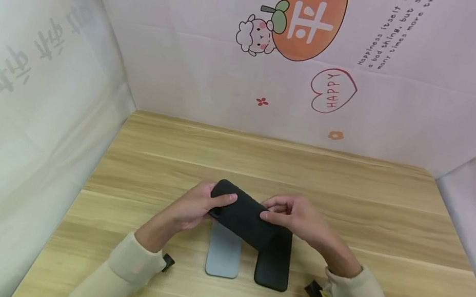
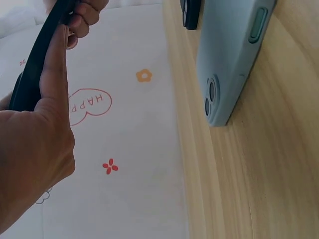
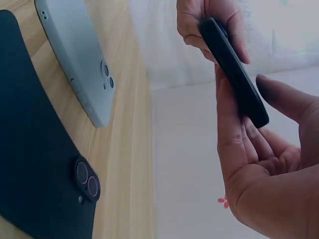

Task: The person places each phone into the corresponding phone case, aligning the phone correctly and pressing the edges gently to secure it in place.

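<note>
Above the light wooden desk, a black matte rectangular phone case is held level crosswise, left hand pinching its left end, right hand pinching its right end, over a grey-blue phone case and another black case.

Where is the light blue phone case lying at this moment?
In the head view, the light blue phone case lies flat on the wooden table, just left of a black phone case, below the black case held in both hands.
</note>
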A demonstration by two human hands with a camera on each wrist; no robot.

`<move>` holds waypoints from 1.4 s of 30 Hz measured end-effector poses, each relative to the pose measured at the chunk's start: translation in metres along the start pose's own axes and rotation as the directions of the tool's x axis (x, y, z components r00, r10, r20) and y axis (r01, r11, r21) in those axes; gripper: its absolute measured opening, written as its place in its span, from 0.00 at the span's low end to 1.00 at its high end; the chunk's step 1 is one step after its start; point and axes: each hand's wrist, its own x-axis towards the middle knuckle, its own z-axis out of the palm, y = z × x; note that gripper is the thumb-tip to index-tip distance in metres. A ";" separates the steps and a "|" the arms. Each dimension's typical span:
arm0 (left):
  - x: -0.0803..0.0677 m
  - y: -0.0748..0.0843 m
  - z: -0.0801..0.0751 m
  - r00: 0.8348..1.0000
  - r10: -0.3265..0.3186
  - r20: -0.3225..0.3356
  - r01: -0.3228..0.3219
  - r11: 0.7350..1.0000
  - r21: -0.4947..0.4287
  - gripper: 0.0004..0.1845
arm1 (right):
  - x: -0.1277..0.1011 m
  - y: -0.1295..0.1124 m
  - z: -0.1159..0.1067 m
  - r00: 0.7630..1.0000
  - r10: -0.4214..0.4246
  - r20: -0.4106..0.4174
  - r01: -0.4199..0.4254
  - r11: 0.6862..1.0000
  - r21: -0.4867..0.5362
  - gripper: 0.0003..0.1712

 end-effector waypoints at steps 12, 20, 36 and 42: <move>-0.010 -0.003 -0.015 0.997 -0.028 0.066 0.025 0.998 0.053 0.20 | 0.016 -0.002 0.024 0.989 -0.086 0.116 0.080 0.995 0.059 0.07; -0.018 -0.006 -0.029 1.000 0.015 -0.022 -0.014 1.000 0.010 0.22 | 0.022 0.003 0.046 0.999 0.017 0.034 -0.026 0.965 0.262 0.10; -0.029 -0.015 -0.059 0.997 -0.040 -0.066 0.049 0.990 0.131 0.21 | 0.038 0.001 0.091 0.995 0.085 -0.058 -0.059 0.931 0.359 0.11; -0.037 -0.016 -0.075 0.997 -0.071 -0.034 0.077 0.974 0.212 0.18 | 0.043 0.004 0.105 0.996 0.086 -0.030 -0.071 0.940 0.334 0.09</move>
